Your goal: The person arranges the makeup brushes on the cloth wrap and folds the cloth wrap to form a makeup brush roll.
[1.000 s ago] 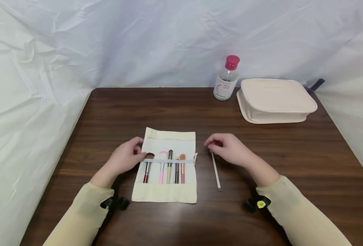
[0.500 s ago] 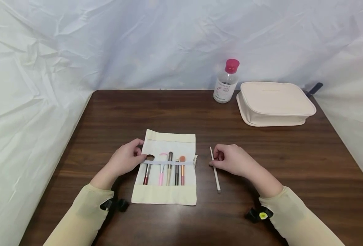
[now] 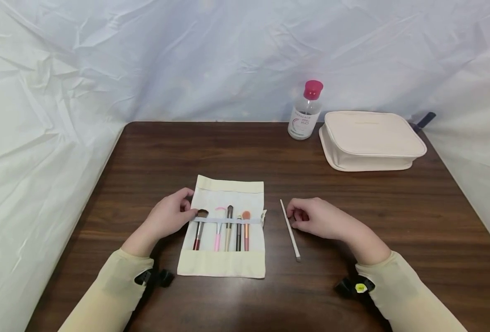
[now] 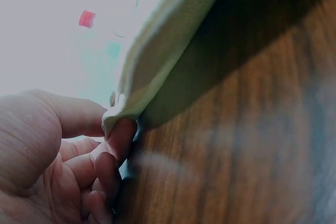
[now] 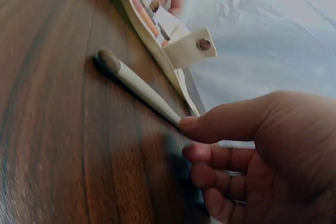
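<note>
A cream cloth brush roll (image 3: 221, 263) lies unrolled in the head view, with several makeup brushes (image 3: 228, 230) tucked under its elastic band. My left hand (image 3: 169, 213) pinches the roll's left edge between thumb and index finger; the left wrist view shows the cloth edge (image 4: 139, 82) lifted between them. Right of the roll, a thin white makeup brush (image 3: 290, 233) rests on the table, bristles toward me. My right hand (image 3: 317, 217) is just right of its handle, fingers loosely bent. In the right wrist view the thumb (image 5: 226, 121) overlaps the handle end, apart from the index finger.
At the back of the dark wooden table (image 3: 178, 152) stands a clear bottle (image 3: 304, 120) with a pink cap. A pale zipped pouch (image 3: 373, 136) is beside it at the back right, with a dark handle-like object (image 3: 426, 120) behind. White sheeting (image 3: 211, 60) surrounds the table.
My right hand has come down from the brush's far end, passed over its handle, then drawn back right. The brush's far end has swung slightly left. The left hand keeps its hold.
</note>
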{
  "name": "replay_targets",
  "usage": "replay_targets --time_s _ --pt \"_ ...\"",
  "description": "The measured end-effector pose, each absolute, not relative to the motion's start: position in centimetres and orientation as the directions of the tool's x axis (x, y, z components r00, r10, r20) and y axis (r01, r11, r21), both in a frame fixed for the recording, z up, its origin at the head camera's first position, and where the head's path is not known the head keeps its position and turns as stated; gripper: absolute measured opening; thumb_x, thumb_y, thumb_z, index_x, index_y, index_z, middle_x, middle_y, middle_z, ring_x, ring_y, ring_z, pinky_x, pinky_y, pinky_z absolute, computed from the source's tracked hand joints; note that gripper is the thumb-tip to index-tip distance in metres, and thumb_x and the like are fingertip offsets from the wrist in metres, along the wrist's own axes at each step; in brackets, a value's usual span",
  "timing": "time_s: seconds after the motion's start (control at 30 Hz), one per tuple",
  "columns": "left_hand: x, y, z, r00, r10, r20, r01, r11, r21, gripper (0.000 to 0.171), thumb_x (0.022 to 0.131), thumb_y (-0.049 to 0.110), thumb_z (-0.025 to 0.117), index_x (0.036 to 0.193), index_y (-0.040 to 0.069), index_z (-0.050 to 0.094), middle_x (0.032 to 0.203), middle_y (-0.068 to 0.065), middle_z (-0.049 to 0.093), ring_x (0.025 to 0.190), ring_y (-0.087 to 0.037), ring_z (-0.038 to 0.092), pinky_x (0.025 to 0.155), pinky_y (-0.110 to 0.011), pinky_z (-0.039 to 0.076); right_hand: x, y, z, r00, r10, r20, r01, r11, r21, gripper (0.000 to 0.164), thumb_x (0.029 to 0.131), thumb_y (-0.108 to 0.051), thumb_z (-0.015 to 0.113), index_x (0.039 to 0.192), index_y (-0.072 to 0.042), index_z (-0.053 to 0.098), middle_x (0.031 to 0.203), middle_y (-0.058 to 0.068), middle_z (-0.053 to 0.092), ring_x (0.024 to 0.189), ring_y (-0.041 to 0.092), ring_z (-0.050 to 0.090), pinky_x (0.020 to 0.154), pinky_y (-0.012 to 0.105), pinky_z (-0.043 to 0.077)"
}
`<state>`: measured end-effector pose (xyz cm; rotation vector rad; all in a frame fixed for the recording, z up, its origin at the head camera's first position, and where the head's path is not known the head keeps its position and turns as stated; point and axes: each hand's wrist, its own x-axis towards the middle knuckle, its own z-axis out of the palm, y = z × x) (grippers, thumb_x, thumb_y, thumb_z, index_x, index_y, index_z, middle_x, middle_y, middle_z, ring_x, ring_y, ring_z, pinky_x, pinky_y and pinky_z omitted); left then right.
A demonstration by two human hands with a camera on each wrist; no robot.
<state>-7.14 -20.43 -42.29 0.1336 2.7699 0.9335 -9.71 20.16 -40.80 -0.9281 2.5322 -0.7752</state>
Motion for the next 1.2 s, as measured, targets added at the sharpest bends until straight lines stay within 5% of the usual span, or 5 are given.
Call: replay_targets --time_s 0.23,0.6,0.87,1.2 --pt "-7.1 -20.4 -42.3 -0.972 0.153 -0.181 0.011 0.792 0.610 0.038 0.095 0.019 0.071 0.129 0.008 0.058 0.076 0.000 0.060 0.063 -0.018 0.051 0.062 -0.033 0.040 -9.8 20.1 -40.9 -0.661 -0.743 -0.104 -0.573 0.589 -0.569 0.021 0.088 -0.007 0.079 0.096 -0.026 0.072 0.078 -0.014 0.055 0.071 0.002 0.051 0.065 0.024 0.046" --pt "-7.1 -20.5 -42.3 -0.972 0.157 -0.176 0.017 0.791 0.611 0.038 0.095 0.019 0.071 0.128 0.007 0.058 0.076 0.000 0.059 0.063 -0.017 0.051 0.062 -0.033 0.040 -9.9 20.1 -41.0 -0.773 -0.634 -0.029 -0.571 0.714 -0.405 0.018 0.087 -0.015 0.082 0.082 -0.023 0.066 0.081 -0.011 0.058 0.069 0.006 0.050 0.072 0.034 0.046" --pt "-7.1 -20.5 -42.2 -0.973 0.153 -0.174 0.016 0.793 0.608 0.037 0.095 0.019 0.070 0.127 0.007 0.058 0.074 0.001 0.059 0.060 -0.017 0.050 0.060 -0.032 0.039 -10.3 19.8 -41.0 -0.856 -0.512 -0.070 -0.451 0.806 -0.383 0.020 0.091 -0.021 0.077 0.078 -0.021 0.061 0.069 -0.008 0.052 0.063 0.007 0.048 0.072 0.039 0.035" --pt "-7.0 -20.4 -42.3 -0.974 0.149 -0.169 0.017 0.795 0.606 0.038 0.094 0.019 0.071 0.128 0.007 0.058 0.075 0.001 0.059 0.062 -0.017 0.050 0.061 -0.032 0.040 -11.0 16.8 -41.0 -0.830 -0.556 -0.051 -0.499 0.779 -0.380 0.014 0.090 -0.021 0.076 0.090 -0.017 0.063 0.084 -0.003 0.055 0.071 0.014 0.051 0.068 0.035 0.045"
